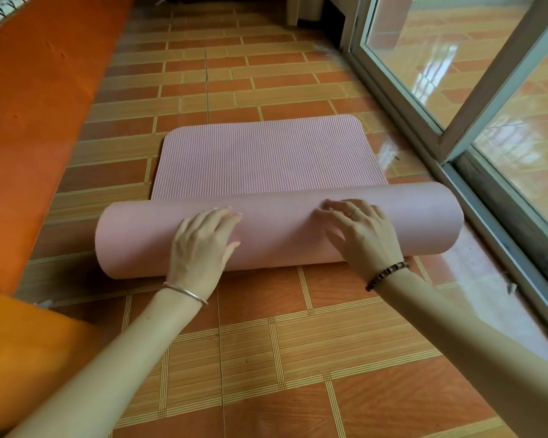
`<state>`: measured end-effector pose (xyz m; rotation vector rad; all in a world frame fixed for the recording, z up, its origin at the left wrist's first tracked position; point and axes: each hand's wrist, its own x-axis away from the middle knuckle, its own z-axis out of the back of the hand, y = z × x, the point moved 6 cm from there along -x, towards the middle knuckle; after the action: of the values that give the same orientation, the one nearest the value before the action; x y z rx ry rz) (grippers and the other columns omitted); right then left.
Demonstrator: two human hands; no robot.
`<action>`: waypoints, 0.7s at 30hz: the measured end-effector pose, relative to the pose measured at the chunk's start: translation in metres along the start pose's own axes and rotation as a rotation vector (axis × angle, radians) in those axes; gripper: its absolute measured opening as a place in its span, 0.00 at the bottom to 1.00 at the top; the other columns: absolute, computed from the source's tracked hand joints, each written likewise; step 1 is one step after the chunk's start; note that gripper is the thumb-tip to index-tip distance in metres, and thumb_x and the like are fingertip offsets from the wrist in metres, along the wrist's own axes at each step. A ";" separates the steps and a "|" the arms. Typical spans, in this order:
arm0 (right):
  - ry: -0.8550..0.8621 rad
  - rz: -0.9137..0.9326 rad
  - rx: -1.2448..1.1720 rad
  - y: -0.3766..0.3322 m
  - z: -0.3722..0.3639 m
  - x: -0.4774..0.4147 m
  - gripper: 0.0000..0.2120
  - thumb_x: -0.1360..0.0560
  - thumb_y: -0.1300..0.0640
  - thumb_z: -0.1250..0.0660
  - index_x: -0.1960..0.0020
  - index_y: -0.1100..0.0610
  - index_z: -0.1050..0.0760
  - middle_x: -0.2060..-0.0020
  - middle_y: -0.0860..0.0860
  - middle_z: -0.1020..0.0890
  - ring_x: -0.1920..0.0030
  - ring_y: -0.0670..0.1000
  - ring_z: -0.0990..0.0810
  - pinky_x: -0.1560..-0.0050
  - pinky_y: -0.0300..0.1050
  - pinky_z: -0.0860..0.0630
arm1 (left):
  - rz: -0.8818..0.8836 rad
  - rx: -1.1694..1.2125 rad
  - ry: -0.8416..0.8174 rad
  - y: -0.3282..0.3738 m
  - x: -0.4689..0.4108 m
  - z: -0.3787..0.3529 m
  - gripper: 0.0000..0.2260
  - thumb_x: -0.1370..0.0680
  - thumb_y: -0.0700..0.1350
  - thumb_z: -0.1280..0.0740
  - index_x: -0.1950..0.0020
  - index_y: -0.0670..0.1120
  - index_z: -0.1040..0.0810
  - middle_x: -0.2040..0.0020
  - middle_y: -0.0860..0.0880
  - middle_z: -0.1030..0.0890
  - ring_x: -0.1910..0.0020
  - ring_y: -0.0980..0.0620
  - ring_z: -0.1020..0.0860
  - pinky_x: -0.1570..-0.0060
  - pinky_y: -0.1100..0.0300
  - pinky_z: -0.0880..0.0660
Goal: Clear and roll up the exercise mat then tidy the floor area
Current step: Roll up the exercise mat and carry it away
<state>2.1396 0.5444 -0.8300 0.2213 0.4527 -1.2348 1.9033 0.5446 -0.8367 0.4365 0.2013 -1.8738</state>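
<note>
1. Step in hand, judged: rolling up the pink mat. No loose items showing on it, so the clearing part appearing done.
2. Mat lying on the tiled floor, running away from the camera alongside the glass door. Near portion already wound into a thick roll lying crosswise; a short ribbed flat stretch remaining beyond it, ending in rounded corners.
3. Left hand resting palm down on top of the roll, left of centre, fingers slightly spread and laid flat, clamped on nothing.
4. Right hand pressing the roll right of centre, fingers spread and curling over the crest, likewise gripping nothing.
5. Right end of the roll sitting close to the door track; touching or just clear, not determinable.
6. Next move, judged: pushing both palms forward evenly so the roll takes up the flat stretch without skewing toward the door; then securing the free edge and lifting the roll away.
7. Hidden or unclear: tightness of the inner turns, and floor under the roll. Orange rug at left cut off by the frame. Orange shape at lower left not identifiable. Small dark specks near the track too small to name. Far end of the room blurred.
</note>
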 end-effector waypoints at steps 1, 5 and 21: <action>0.009 -0.005 -0.006 -0.002 -0.005 0.001 0.19 0.30 0.55 0.26 0.39 0.54 0.22 0.41 0.53 0.20 0.42 0.58 0.22 0.46 0.54 0.25 | -0.008 -0.002 0.026 0.002 0.000 -0.004 0.23 0.32 0.42 0.23 0.37 0.44 0.22 0.38 0.44 0.21 0.39 0.43 0.23 0.42 0.48 0.27; -0.226 -0.022 0.055 -0.005 -0.037 0.005 0.38 0.29 0.40 0.33 0.26 0.59 0.38 0.28 0.58 0.34 0.27 0.61 0.37 0.29 0.60 0.37 | -0.033 -0.106 -0.075 0.007 0.002 -0.032 0.31 0.25 0.55 0.34 0.27 0.40 0.34 0.28 0.40 0.32 0.28 0.41 0.35 0.30 0.43 0.37; -0.542 0.038 0.264 -0.012 -0.054 -0.014 0.34 0.36 0.54 0.26 0.35 0.57 0.37 0.39 0.57 0.27 0.41 0.57 0.28 0.36 0.50 0.33 | -0.020 -0.274 -0.435 0.009 -0.012 -0.055 0.42 0.42 0.50 0.18 0.33 0.44 0.33 0.41 0.46 0.25 0.40 0.46 0.26 0.31 0.47 0.41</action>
<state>2.1128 0.5741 -0.8704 0.1097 -0.1841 -1.2564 1.9265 0.5712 -0.8821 -0.1621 0.1651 -1.8781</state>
